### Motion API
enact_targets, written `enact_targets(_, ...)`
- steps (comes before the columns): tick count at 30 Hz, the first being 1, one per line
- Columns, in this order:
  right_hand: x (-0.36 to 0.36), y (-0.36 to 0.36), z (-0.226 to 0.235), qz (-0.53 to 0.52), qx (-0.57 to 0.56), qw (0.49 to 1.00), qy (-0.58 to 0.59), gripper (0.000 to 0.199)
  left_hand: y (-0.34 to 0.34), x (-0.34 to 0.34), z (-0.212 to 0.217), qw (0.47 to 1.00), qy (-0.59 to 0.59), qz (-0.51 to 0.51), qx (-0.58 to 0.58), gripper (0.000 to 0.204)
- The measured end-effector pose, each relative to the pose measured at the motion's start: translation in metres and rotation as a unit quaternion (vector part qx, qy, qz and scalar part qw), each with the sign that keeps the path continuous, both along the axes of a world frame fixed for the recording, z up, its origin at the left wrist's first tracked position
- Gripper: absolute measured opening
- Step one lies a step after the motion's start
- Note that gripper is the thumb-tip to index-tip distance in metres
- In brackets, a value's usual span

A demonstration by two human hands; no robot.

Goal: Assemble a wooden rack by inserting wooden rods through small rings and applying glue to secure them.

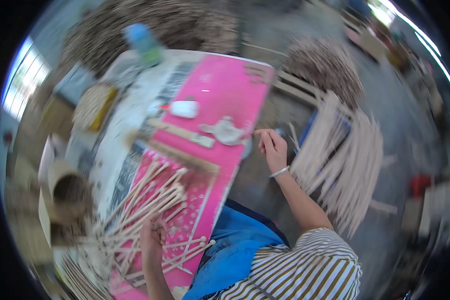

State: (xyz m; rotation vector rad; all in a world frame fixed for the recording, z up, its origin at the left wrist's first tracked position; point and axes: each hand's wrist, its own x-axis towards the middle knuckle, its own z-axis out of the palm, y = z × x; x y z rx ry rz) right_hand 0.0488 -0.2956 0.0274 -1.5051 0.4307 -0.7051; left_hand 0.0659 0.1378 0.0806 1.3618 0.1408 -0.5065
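Person in a blue cloth apron at a bench partly covered by a bright pink flat sheet. Slender pale wooden sticks with rounded knobs lie in a loose, crossing heap on the sheet's near part and spill toward the person's left. Left hand: over the heap, fingers curled; from here I cannot tell whether its grip holds a stick. Right hand: just beyond the sheet's right edge, its grip narrow, thumb near the forefinger; whether anything is held is too blurred to tell. Near it on the sheet, an off-white rounded piece with short projections; farther left, a white plastic bottle with a red tip. Right of the bench, a bundle of long pale sticks.
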Motion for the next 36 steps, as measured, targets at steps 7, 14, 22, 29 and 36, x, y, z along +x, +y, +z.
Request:
enact_targets(7, -0.287, -0.179, -0.223, -0.479, -0.072, 0.846, 0.223, 0.016, -0.181, 0.028, 0.008, 0.964, 0.017, -0.251, 0.088, 0.041)
enact_targets(14, -0.321, -0.225, -0.277, -0.491, 0.074, 0.815, 0.299, 0.025, -0.251, 0.036, 0.008, 0.938, -0.028, -0.304, 0.164, 0.035)
enact_targets(22, -0.265, -0.267, -0.265, -0.452, 0.069, 0.731, 0.507, 0.045, -0.257, 0.045, -0.004, 0.933, 0.014, -0.312, 0.179, 0.022)
enact_targets(29, -0.279, -0.276, -0.296, -0.475, 0.022, 0.713, 0.515, 0.026, -0.251, 0.033, 0.005, 0.943, 0.035, -0.292, 0.159, 0.028)
enact_targets(36, -0.262, -0.259, -0.249, -0.540, 0.103, 0.731, 0.405, 0.021, -0.247, 0.034, 0.002, 0.944, 0.042, -0.293, 0.146, 0.035)
